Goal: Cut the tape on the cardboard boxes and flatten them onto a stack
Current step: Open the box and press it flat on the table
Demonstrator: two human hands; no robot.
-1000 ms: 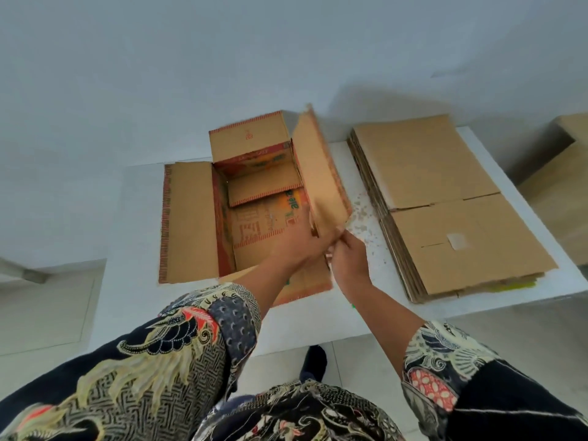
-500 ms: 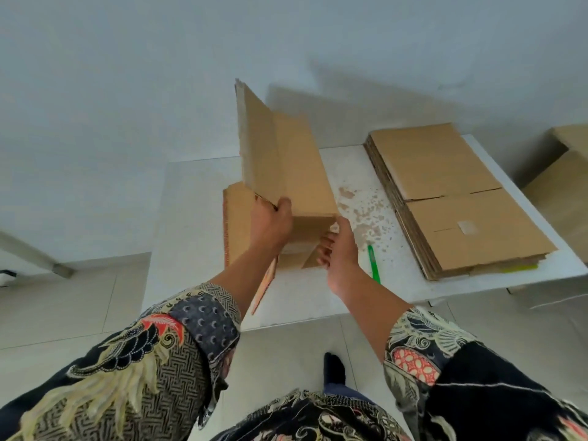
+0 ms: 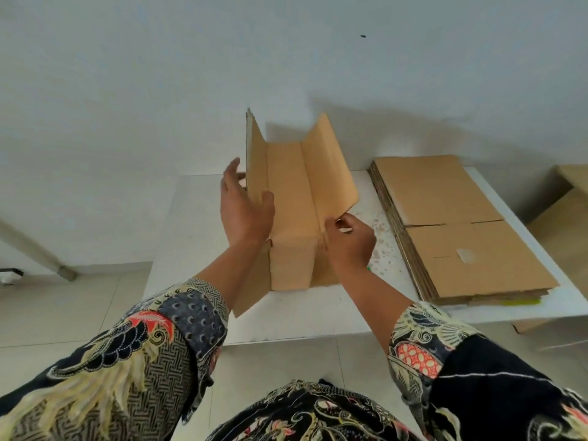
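A brown cardboard box (image 3: 296,198), collapsed and folded along its creases, is held up on end over the white table (image 3: 286,316), its flaps pointing up and away. My left hand (image 3: 243,208) clasps its left edge, thumb on the near face and fingers behind. My right hand (image 3: 350,246) pinches the lower right edge where a flap begins. A stack of flattened boxes (image 3: 471,246) lies on the right half of the table. No cutter is in either hand; a small green tip (image 3: 369,268) shows just beyond my right hand.
Cardboard crumbs (image 3: 377,230) speckle the table between the held box and the stack. More cardboard boxes (image 3: 563,224) stand off the table at the far right. A white wall rises behind, and a tiled floor (image 3: 63,307) lies to the left and below.
The open box has been lifted off the table, turned and collapsed, and now stands higher and further right. My left hand slid up its left edge; my right hand took its lower right edge.
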